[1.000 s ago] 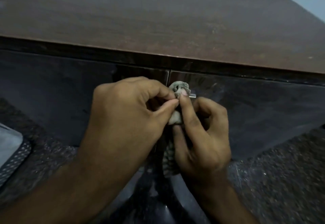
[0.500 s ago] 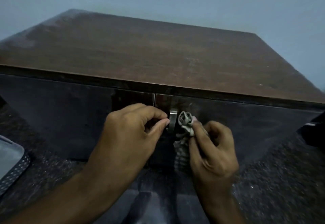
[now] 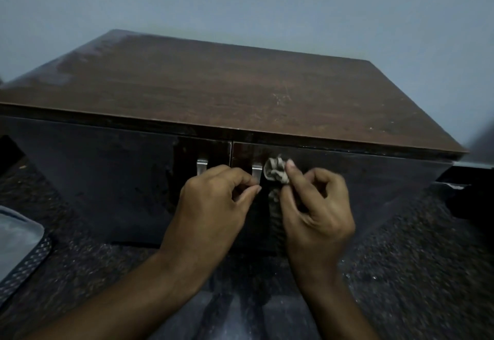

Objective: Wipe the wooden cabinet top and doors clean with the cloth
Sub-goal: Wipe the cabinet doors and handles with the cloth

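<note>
Head view: small grey cloth [image 3: 276, 170], soft and light, easy to bunch, best pinched at its crumpled top. Bunched against the right cabinet door [image 3: 347, 179], just beside the metal handle [image 3: 256, 172]. Right hand [image 3: 316, 211] grip closed on it. Left hand [image 3: 213, 206] grip pinched narrow, near that handle, holding nothing seen.
</note>
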